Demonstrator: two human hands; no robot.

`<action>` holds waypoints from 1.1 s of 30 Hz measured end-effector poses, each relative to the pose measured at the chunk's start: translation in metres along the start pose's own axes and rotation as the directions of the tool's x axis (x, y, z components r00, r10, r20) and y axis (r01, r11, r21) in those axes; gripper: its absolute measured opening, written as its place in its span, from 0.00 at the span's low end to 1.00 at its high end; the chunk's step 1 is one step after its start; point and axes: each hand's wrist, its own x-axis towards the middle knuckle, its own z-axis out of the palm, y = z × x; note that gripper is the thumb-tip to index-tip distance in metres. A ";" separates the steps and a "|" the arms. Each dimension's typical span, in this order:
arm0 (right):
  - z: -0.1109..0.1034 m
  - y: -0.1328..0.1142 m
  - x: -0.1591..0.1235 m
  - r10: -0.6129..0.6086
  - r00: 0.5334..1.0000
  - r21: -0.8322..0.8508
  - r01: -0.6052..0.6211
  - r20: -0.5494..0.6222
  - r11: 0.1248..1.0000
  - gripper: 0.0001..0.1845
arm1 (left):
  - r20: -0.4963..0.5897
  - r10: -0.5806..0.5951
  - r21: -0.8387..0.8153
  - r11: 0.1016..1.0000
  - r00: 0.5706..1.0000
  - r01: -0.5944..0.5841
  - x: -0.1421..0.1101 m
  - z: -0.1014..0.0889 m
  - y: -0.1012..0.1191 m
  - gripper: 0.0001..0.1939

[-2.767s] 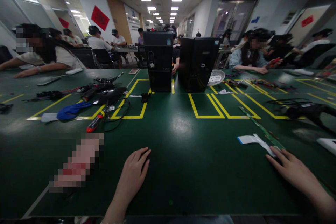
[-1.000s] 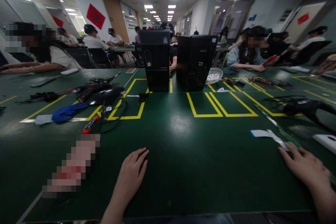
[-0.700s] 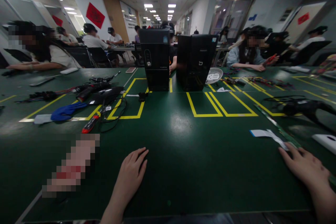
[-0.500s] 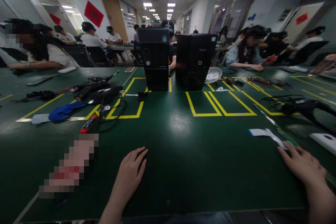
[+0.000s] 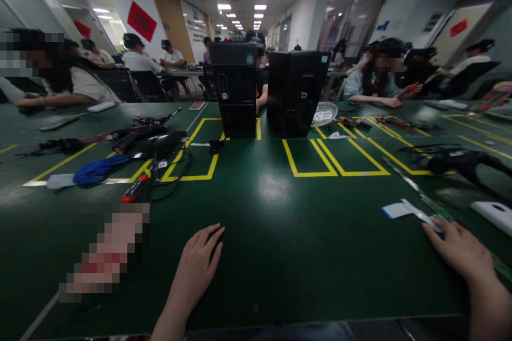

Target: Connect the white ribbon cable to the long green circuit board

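Left hand (image 5: 200,256): grip empty, fingers loosely apart on the tabletop (image 5: 288,266). Right hand (image 5: 460,250): at the white ribbon cable (image 5: 398,210), near end (clamped or not, cannot tell); green strip (image 5: 435,206) extends beyond. Cable handling seems in hand; next calls for a steady pinch.

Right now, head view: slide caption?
Left hand on green table, right hand at a white ribbon and green strip; two black computer towers behind.
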 end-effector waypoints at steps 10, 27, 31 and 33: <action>-0.018 -0.014 -0.012 0.080 0.996 0.095 -0.084 0.048 0.992 0.37 | 0.007 -0.009 0.009 1.000 1.000 0.009 0.000 0.000 0.000 0.20; -0.029 -0.022 -0.022 -0.123 0.992 0.178 0.121 0.000 0.977 0.27 | -0.010 -0.001 -0.007 1.000 1.000 0.000 0.001 0.001 -0.001 0.19; -0.029 -0.023 -0.022 -0.125 0.992 0.199 0.121 0.006 0.973 0.28 | -0.009 0.003 -0.002 1.000 1.000 -0.003 0.001 0.002 -0.003 0.19; -0.031 -0.024 -0.024 -0.106 0.994 0.217 0.101 0.010 0.971 0.30 | 0.000 0.002 0.001 1.000 1.000 -0.002 0.001 0.003 -0.004 0.19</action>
